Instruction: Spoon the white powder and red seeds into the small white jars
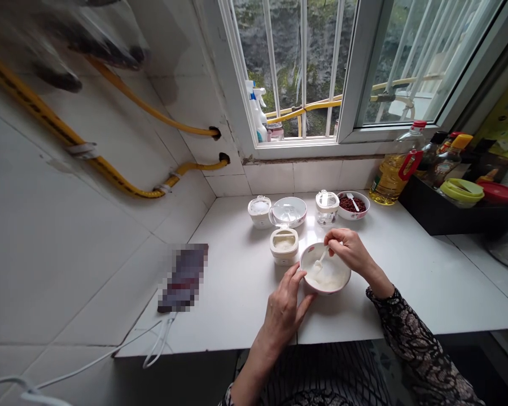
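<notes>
A white bowl [336, 285] with a patterned rim stands near the front of the white counter, with pale powder [327, 278] inside. My left hand [284, 304] grips the bowl's left side, fingers on the rim and thumb low at its front. Pinched in my right hand [347, 248] is a small white spoon [319, 264], its tip down in the powder. Just left of the bowl sits a cream container [284, 256] with its lid up and pale contents showing. Behind are a container of white grains [259, 217], a bowl [295, 223] and a clear jar [327, 214].
At the back right, a bowl of dark red pieces [346, 206] holds a white spoon. An oil bottle [387, 180] and a black tray [423, 211] of condiments stand beyond it. A blurred dark item [184, 279] and white cable [163, 335] lie at the left.
</notes>
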Demonstrator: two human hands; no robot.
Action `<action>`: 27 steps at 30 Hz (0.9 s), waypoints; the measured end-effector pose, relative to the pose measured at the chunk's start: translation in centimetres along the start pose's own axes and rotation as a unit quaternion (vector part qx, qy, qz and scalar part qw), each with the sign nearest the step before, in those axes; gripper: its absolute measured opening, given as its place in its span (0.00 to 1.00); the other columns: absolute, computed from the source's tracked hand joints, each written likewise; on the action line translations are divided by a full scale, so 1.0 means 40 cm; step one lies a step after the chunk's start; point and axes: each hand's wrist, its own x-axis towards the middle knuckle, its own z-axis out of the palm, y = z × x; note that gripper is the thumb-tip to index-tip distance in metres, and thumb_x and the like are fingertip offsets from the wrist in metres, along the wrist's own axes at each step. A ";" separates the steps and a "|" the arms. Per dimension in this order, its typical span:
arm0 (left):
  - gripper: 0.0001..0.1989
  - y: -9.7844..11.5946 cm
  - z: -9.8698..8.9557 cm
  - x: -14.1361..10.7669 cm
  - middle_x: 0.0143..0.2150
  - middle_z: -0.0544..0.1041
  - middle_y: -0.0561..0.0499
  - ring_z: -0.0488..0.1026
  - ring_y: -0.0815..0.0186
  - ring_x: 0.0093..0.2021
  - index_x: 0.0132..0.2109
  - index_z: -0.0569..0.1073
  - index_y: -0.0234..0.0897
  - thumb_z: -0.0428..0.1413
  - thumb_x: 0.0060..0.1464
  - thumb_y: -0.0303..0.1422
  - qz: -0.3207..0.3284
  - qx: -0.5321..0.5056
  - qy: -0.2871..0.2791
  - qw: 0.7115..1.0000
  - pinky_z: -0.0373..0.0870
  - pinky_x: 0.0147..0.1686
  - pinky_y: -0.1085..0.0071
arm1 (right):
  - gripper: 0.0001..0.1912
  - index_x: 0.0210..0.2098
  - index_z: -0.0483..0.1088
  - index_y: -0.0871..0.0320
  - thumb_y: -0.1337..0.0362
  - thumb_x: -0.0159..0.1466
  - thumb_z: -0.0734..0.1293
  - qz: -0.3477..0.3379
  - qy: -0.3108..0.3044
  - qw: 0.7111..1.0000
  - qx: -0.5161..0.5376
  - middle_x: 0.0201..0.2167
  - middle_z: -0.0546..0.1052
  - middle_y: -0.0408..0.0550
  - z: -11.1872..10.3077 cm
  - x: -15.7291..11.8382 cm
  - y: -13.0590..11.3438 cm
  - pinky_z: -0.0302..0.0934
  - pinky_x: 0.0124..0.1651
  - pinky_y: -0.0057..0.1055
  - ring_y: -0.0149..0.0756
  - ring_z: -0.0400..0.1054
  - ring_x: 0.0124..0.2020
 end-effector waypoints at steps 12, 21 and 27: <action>0.20 0.000 0.000 0.002 0.59 0.73 0.37 0.76 0.54 0.57 0.59 0.62 0.39 0.54 0.62 0.31 0.004 0.008 0.006 1.000 0.79 0.46 0.63 | 0.12 0.23 0.71 0.55 0.73 0.55 0.59 -0.051 0.009 0.996 -0.077 0.16 0.74 0.39 0.039 -0.001 0.016 0.58 0.56 0.41 0.35 0.68 0.25; 0.18 0.002 -0.001 0.002 0.58 0.73 0.36 0.76 0.54 0.56 0.59 0.62 0.37 0.54 0.63 0.32 0.002 0.011 0.004 1.000 0.79 0.46 0.63 | 0.09 0.23 0.70 0.56 0.69 0.53 0.59 0.040 0.004 0.996 0.073 0.17 0.74 0.41 0.026 -0.002 0.003 0.61 0.34 0.31 0.34 0.68 0.22; 0.18 0.002 0.001 0.002 0.58 0.73 0.36 0.76 0.55 0.56 0.59 0.62 0.37 0.53 0.63 0.31 0.005 0.013 0.008 1.000 0.80 0.45 0.64 | 0.09 0.21 0.71 0.57 0.64 0.50 0.60 0.119 0.037 0.982 0.141 0.14 0.71 0.41 0.017 0.005 0.004 0.59 0.29 0.28 0.33 0.66 0.19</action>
